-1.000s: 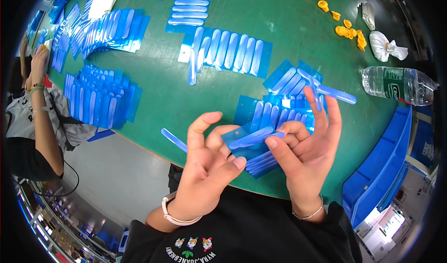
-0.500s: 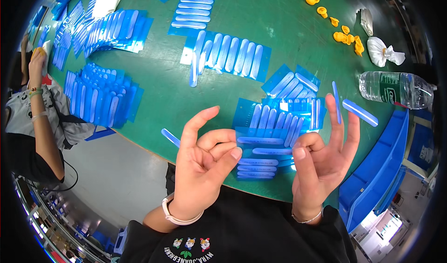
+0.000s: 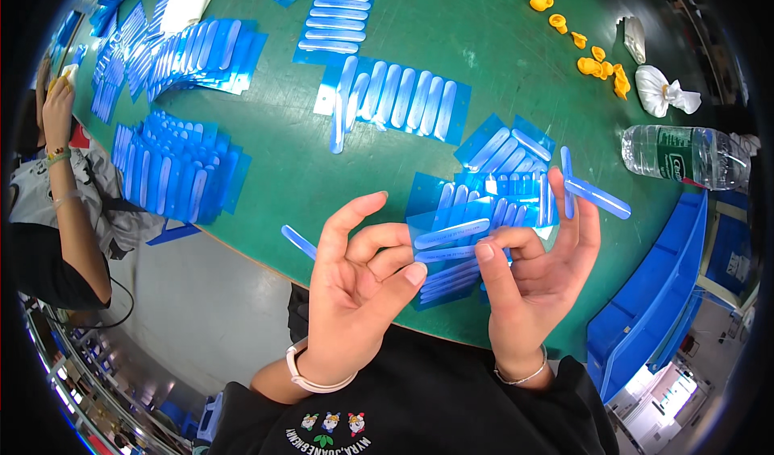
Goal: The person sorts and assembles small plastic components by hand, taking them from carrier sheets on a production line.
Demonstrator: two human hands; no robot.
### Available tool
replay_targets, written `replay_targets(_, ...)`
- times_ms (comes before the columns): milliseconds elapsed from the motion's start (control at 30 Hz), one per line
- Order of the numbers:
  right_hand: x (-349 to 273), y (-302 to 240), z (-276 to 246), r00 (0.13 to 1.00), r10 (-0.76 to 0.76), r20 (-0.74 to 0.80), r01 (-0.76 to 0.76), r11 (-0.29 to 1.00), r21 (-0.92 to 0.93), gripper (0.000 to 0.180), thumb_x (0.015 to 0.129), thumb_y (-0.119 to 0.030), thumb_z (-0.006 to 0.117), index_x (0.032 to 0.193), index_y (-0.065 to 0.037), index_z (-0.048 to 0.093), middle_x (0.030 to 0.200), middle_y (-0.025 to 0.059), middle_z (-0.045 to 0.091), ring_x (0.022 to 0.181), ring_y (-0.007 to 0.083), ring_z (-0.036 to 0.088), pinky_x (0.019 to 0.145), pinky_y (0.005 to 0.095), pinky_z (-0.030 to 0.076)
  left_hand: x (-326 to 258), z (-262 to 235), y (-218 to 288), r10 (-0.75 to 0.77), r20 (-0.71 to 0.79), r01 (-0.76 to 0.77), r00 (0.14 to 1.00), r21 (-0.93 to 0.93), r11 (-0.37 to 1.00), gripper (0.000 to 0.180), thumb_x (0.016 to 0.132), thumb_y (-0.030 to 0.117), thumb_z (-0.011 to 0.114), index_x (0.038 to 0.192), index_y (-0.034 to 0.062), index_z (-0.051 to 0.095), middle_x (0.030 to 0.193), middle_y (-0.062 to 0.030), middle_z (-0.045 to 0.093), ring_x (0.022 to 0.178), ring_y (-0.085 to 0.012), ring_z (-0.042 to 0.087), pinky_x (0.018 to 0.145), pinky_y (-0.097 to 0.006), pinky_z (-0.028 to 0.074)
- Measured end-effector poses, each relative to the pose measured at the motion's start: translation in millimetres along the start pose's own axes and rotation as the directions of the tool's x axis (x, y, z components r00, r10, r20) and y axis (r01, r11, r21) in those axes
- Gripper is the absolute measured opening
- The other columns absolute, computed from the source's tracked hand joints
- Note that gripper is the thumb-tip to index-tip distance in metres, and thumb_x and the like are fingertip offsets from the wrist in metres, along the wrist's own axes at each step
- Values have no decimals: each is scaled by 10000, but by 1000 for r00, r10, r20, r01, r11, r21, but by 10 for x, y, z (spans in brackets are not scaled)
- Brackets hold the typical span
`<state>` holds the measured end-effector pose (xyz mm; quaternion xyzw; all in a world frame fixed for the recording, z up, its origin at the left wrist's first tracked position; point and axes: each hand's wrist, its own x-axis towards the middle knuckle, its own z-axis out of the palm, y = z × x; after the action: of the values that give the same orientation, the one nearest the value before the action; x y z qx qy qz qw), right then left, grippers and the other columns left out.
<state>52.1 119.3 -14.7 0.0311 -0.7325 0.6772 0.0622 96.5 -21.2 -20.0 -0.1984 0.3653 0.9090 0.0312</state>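
My left hand (image 3: 355,294) pinches the left edge of a translucent blue film sheet (image 3: 459,213) that carries a row of rounded, light-blue strips. The sheet is tilted in front of me, above the near edge of the table. In my right hand (image 3: 536,278), thumb and forefinger are closed on the right end of one light-blue strip (image 3: 443,254), which lies against the sheet below the topmost strip. Two loose strips (image 3: 598,198) cross near the raised fingertips of that hand. Just beyond both hands, stacked sheets of strips (image 3: 439,193) rest on the table.
More blue sheets (image 3: 407,96) and piles (image 3: 165,169) cover the left and middle of the green table (image 3: 484,60). Small yellow rubber pieces (image 3: 592,66), a tied white bag (image 3: 665,91) and a plastic bottle (image 3: 685,157) lie at right. Blue bins (image 3: 653,270) stand beside. Another person's arm (image 3: 68,173) is at left.
My right hand has moved left, bringing the pinched strip further over the sheet. The sheet has tilted, its right side rising. The crossing strips near my right fingertips have shifted left.
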Motion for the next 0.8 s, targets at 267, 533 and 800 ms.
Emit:
replay_targets(267,12,11,25,999,46,-20,-46,998,36,876,664,166,665,1363,2,163,1361,247,281,778,196,634,766,293,526,27,59,27,25,-69,-18,997,96,995,595,814,-127,559,1316,24,277,1069,-115,526,977,-155,577,793,-242,482)
replay_targets(533,45,-105,79,996,-55,64,62,992,-110,974,661,116,704,1385,-47,73,1421,264,189,877,228,625,680,259,581,18,-17,27,210,-92,-181,973,259,949,585,818,-113,569,1328,-20,299,1025,-134,597,909,-125,607,758,-194,464)
replay_targets(800,80,-111,102,977,-171,131,176,984,-31,981,690,60,699,1412,-63,46,1445,264,146,985,252,596,765,305,558,72,-53,141,296,-156,-264,942,197,944,569,807,-106,590,1315,-29,345,1001,-134,621,848,-88,606,724,-180,461)
